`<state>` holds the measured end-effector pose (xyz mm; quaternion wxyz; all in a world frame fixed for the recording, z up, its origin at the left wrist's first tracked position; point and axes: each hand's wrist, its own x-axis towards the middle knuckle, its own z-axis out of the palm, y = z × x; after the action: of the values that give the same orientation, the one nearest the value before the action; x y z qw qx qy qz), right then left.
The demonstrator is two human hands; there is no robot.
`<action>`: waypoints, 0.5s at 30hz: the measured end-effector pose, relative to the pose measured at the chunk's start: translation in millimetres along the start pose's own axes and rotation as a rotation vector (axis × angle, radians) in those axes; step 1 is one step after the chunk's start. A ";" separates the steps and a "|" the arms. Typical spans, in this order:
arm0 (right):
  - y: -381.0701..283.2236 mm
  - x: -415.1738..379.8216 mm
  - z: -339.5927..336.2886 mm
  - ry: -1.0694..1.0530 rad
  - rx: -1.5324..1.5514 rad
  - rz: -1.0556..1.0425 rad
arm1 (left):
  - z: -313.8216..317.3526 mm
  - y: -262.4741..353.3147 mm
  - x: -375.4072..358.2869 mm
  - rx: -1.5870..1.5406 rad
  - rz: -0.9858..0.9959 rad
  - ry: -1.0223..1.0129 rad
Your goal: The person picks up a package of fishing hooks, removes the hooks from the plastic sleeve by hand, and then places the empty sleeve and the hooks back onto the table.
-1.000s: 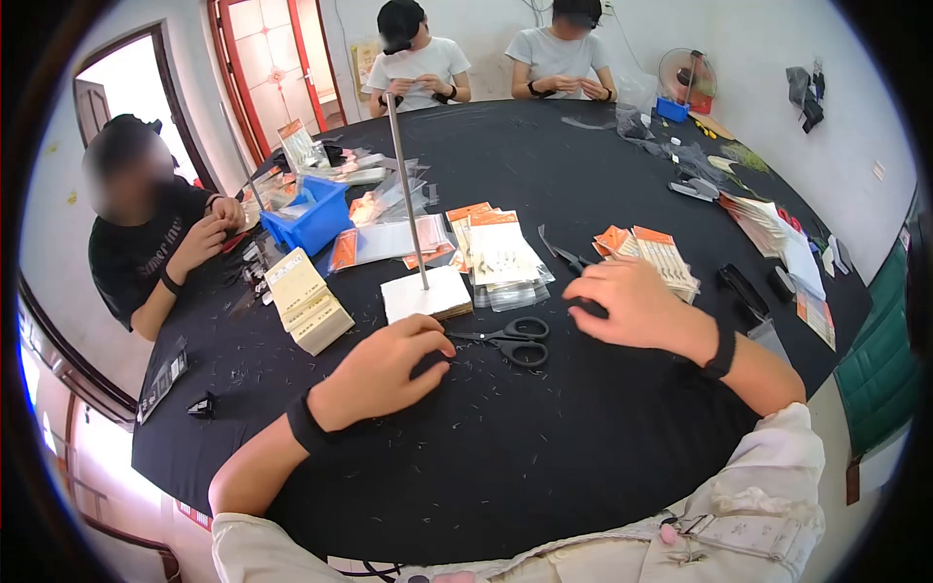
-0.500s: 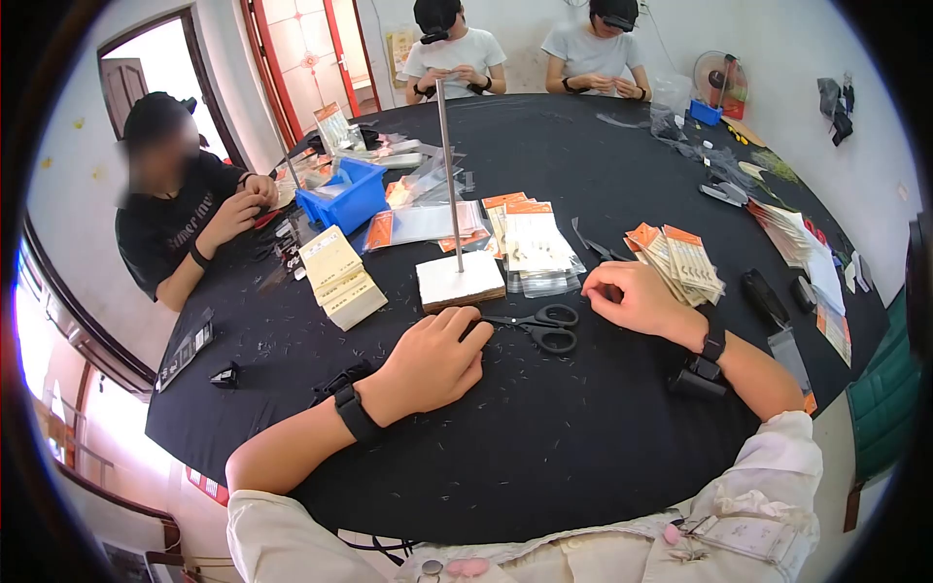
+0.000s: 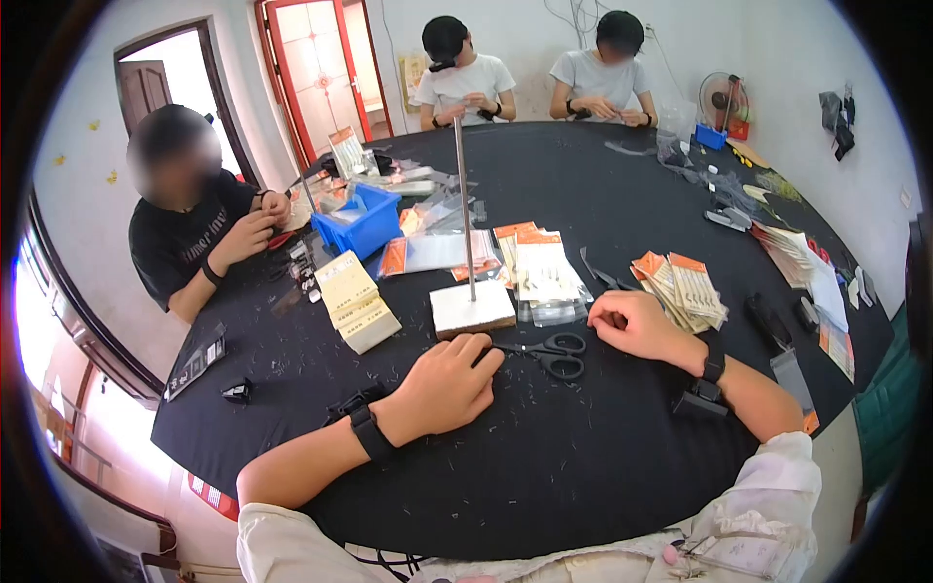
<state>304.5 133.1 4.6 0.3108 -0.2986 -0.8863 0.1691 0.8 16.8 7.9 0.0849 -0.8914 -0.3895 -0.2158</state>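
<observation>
My left hand point(image 3: 447, 384) rests palm down on the black tablecloth, fingers bent and slightly apart, with nothing visible in it. Its fingertips are beside the blade end of the black scissors point(image 3: 559, 357), partly hidden by the hand. My right hand point(image 3: 643, 326) lies on its side right of the scissors, fingers loosely curled in and thumb near the index finger; nothing shows in it. Just beyond the left hand is a white block point(image 3: 455, 309) with an upright metal rod point(image 3: 464, 214). Behind the right hand lies a fan of orange-topped packaged cards point(image 3: 680, 289).
Stacked cream cards point(image 3: 355, 301) sit left of the block, a blue bin point(image 3: 360, 222) behind them. More orange-topped packets point(image 3: 544, 267) lie behind the block. A stapler point(image 3: 727, 220) and a card stack point(image 3: 782, 255) are at right. Three co-workers sit around the table.
The camera has tilted up a little, so the whole scene sits lower in the frame. Both my hands stay in nearly the same places on the table.
</observation>
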 end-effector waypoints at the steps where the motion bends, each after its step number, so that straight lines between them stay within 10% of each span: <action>1: 0.6 0.2 0.2 0.000 -0.001 -0.003 | -0.1 0.4 0.0 -0.007 -0.003 -0.009; 15: -1.6 -0.1 -1.3 -0.014 -0.019 0.002 | -1.6 1.7 -1.1 -0.013 0.002 -0.007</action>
<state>304.7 131.9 6.3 0.3015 -0.3010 -0.8899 0.1632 0.9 14.3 8.8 0.0781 -0.8929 -0.3876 -0.2153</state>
